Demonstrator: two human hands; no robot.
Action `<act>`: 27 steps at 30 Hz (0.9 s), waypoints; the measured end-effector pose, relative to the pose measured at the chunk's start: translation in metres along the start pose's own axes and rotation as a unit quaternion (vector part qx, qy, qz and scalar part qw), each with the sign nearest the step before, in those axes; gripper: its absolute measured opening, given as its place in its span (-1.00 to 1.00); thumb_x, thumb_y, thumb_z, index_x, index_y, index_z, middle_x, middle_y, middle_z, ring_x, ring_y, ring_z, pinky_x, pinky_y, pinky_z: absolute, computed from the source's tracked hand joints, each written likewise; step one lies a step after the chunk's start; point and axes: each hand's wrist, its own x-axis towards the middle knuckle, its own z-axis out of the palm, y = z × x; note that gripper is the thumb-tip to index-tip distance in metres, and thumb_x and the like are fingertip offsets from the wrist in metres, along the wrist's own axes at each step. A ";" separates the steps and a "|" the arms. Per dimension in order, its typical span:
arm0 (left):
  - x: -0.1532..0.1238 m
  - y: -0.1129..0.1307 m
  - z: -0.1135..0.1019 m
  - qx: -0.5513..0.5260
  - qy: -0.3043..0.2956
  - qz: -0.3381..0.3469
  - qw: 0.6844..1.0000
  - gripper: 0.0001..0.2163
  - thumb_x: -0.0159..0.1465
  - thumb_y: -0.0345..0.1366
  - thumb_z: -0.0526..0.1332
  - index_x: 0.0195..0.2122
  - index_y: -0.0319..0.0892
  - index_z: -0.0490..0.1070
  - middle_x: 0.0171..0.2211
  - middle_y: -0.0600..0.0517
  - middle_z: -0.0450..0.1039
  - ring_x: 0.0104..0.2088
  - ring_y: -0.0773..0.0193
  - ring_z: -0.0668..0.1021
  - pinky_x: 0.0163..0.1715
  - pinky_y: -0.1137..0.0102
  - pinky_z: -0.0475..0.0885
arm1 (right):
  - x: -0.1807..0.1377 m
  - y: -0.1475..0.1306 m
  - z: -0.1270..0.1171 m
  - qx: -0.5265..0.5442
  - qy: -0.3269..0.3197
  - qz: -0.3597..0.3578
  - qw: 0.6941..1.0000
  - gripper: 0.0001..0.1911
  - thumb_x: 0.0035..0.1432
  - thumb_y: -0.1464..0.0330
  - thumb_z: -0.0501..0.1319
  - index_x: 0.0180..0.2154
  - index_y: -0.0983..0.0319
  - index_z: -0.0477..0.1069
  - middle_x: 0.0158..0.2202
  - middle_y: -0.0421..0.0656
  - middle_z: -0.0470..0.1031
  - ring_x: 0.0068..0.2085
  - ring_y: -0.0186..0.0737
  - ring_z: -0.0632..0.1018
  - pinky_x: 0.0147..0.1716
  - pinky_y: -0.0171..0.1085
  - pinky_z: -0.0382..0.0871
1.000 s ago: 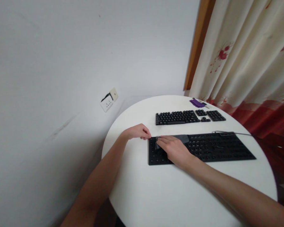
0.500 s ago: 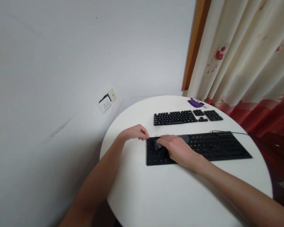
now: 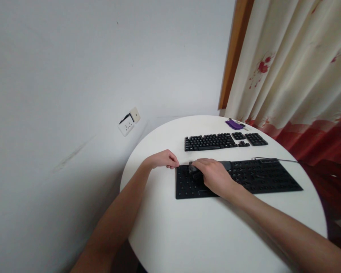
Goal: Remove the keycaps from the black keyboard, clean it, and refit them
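Observation:
A black keyboard base [image 3: 267, 176], stripped of its keycaps, lies across the round white table. My left hand [image 3: 165, 158] is closed at its far left corner, fingertips pinched against the edge. My right hand [image 3: 216, 176] is wrapped around a black and grey handheld tool [image 3: 195, 171] over the left part of the base. One rounded grey end sticks out past the hand to the right; the palm hides the middle. Too little shows to name the tool's kind. Behind the base, loose black keycaps [image 3: 210, 142] are laid out in keyboard order.
A purple cloth-like item [image 3: 234, 124] lies at the table's far right edge with small things beside it. From the base, a thin cable [image 3: 287, 160] runs off to the right. A wall with a socket [image 3: 126, 126] borders the left; a curtain [image 3: 295, 76] hangs at right.
My right hand has shifted slightly right and away from me over the base, carrying the dark tool. The left hand stays at the corner.

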 end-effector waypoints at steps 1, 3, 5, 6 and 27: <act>0.000 0.000 0.000 0.001 0.000 0.000 1.000 -0.77 0.09 -0.19 0.33 -0.34 -0.25 0.63 -0.51 -0.01 0.54 -0.45 0.30 0.51 -0.43 0.45 0.36 | 0.003 -0.002 0.004 0.012 -0.006 -0.022 1.000 -0.50 0.02 0.70 0.09 -0.04 0.23 0.44 -0.07 -0.08 0.57 0.01 -0.12 0.51 -0.01 -0.23 0.27; 0.000 0.000 0.000 0.001 -0.001 -0.001 1.000 -0.77 0.09 -0.20 0.32 -0.34 -0.25 0.63 -0.50 -0.01 0.54 -0.44 0.29 0.51 -0.43 0.45 0.37 | 0.008 -0.005 0.010 0.015 -0.022 -0.032 0.999 -0.52 0.02 0.69 0.09 -0.05 0.24 0.44 -0.07 -0.08 0.57 0.00 -0.12 0.51 -0.02 -0.23 0.27; 0.000 0.001 0.000 0.001 -0.001 -0.002 1.000 -0.78 0.09 -0.20 0.32 -0.34 -0.25 0.62 -0.50 -0.01 0.55 -0.44 0.29 0.51 -0.43 0.45 0.36 | 0.009 -0.006 0.010 -0.009 -0.028 0.009 1.000 -0.56 0.02 0.68 0.10 -0.08 0.24 0.44 -0.11 -0.06 0.58 -0.06 -0.08 0.54 -0.09 -0.22 0.29; 0.000 0.001 0.001 0.002 0.000 -0.002 1.000 -0.78 0.09 -0.21 0.32 -0.34 -0.25 0.62 -0.50 -0.02 0.55 -0.45 0.30 0.51 -0.43 0.45 0.36 | 0.008 -0.005 0.008 -0.024 -0.031 0.035 0.999 -0.59 0.02 0.67 0.11 -0.10 0.24 0.44 -0.13 -0.05 0.58 -0.09 -0.06 0.55 -0.13 -0.21 0.29; 0.001 0.001 0.000 0.003 -0.001 -0.001 1.000 -0.79 0.08 -0.20 0.32 -0.36 -0.23 0.62 -0.51 -0.01 0.54 -0.46 0.30 0.50 -0.45 0.46 0.36 | 0.031 -0.006 0.011 -0.084 -0.047 0.035 0.995 -0.68 0.07 0.60 0.16 -0.12 0.25 0.39 -0.15 -0.04 0.57 -0.12 -0.04 0.56 -0.18 -0.20 0.31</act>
